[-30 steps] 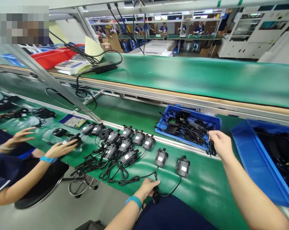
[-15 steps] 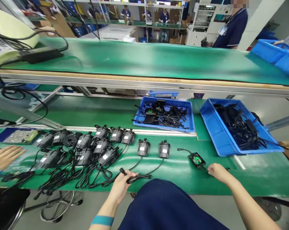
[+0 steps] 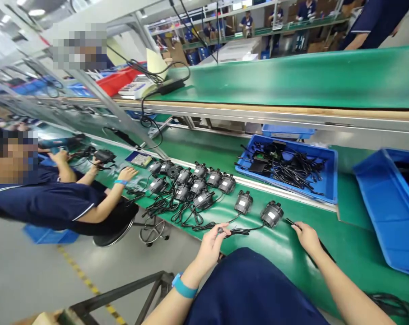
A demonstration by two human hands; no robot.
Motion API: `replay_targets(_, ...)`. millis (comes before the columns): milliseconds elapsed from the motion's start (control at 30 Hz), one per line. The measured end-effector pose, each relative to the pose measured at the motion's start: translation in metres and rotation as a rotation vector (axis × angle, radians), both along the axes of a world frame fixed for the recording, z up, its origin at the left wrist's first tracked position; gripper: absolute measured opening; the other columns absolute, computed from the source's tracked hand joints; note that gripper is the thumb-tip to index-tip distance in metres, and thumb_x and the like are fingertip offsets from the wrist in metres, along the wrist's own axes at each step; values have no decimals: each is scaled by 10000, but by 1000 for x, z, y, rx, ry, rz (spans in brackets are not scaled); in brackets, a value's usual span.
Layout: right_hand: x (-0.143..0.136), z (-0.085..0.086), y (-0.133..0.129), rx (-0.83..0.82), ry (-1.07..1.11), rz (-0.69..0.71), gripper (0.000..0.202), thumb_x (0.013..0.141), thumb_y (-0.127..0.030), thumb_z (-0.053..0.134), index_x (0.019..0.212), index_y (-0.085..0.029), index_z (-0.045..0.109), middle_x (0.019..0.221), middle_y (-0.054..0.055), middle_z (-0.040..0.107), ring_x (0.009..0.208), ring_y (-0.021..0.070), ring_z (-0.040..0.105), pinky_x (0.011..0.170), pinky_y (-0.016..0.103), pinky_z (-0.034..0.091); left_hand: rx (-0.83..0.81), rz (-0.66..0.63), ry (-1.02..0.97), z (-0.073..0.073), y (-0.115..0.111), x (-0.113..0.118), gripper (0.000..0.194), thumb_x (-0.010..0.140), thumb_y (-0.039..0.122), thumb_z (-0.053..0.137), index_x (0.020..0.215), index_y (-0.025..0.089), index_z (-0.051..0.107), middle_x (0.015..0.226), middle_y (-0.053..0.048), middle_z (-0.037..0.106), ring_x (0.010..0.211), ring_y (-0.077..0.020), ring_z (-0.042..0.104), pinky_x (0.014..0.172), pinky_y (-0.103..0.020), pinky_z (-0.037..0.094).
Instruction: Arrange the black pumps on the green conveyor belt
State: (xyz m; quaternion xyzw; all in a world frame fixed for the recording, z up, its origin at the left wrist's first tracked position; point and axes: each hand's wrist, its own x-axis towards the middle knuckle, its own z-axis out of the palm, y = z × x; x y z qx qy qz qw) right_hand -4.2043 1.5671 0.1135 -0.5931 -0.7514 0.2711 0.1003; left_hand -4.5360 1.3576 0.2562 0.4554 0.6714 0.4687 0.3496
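Note:
My left hand [image 3: 211,246], with a teal wristband, is closed on the round end of a black cable connector [image 3: 220,230]. Beside its fingers lies a folded bundle of black cable [image 3: 240,232], which runs to a black pump-like motor [image 3: 272,214] with a white label. A similar motor [image 3: 243,203] stands to the left of that one. My right hand [image 3: 305,238] pinches a thin black cable plug [image 3: 290,221], its tip pointing left toward the nearest motor. A dark strip, perhaps cable, passes behind my right wrist; the green-centred part is not visible.
Several more motors [image 3: 197,186] with coiled leads crowd the green bench to the left. A blue bin [image 3: 331,180] of cables stands behind, another blue bin [image 3: 387,216] at right. A co-worker [image 3: 76,203] sits at far left, holding a power drill [image 3: 60,143] and a motor.
The view has swung left, bringing the co-worker in. My right hand has gone from the lead beside the green-centred part to a plug held near the motor. My left hand has turned its connector's end upward.

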Motion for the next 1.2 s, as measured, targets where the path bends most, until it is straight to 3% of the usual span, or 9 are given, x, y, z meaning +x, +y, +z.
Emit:
replay_targets(100,-5,29,-34,-85,256,74,468,903,-562,458,1060,-171,661,779,71,682,736,251,639,712,367,512,-14,-48,42,7,-5,6,329,958,390,453,1089,186,676,1014,-81,744,1011,-223,689,961,-367,533)
replay_targets(200,-20,79,-77,-160,483,172,506,918,-621,501,1108,-180,662,647,-2,587,599,193,548,591,317,452,-25,-154,104,9,-4,13,346,965,373,441,1148,184,666,957,-69,738,948,-210,687,921,-353,531)
replay_targets(333,-47,137,-108,-189,643,256,370,921,-547,592,958,-200,716,748,20,658,677,177,583,659,307,482,-66,-314,252,17,5,23,353,965,336,417,1211,201,634,858,-43,696,827,-196,644,813,-334,514)
replay_targets(433,-55,156,-113,-189,727,283,325,936,-504,595,944,-206,725,799,25,682,714,176,606,685,306,506,-107,-396,286,30,11,30,286,953,307,446,1182,215,590,809,-9,656,750,-178,599,746,-311,492)
replay_targets(567,-55,158,-116,-213,755,322,296,944,-475,605,968,-207,730,878,42,706,784,190,641,714,310,521,-100,-472,316,45,10,37,125,948,292,502,1000,226,594,900,-21,676,850,-185,593,801,-308,481)
replay_targets(767,-60,156,-117,-167,665,416,302,985,-459,560,963,-211,731,876,50,700,800,200,629,729,323,494,-33,-535,407,45,9,39,240,990,330,479,1095,230,671,1010,-56,730,909,-208,606,911,-377,461)
replay_targets(967,-62,157,-113,-72,485,556,381,1015,-478,462,917,-238,740,821,58,713,763,237,657,732,382,527,-14,-557,623,43,16,41,297,1007,368,469,1130,248,712,906,-60,726,862,-231,657,877,-423,464)
replay_targets(1100,-45,127,-111,124,465,528,306,946,-512,536,932,-319,773,891,57,762,766,286,722,690,420,611,53,-654,731,38,22,50,285,974,402,542,1042,207,739,824,-76,742,816,-247,698,817,-415,495)
replay_targets(1200,-35,95,-99,312,553,583,263,862,-561,592,893,-389,789,863,21,770,741,293,739,620,393,636,74,-734,679,25,29,49,269,970,381,573,1098,190,711,981,-69,778,952,-222,717,869,-344,522)
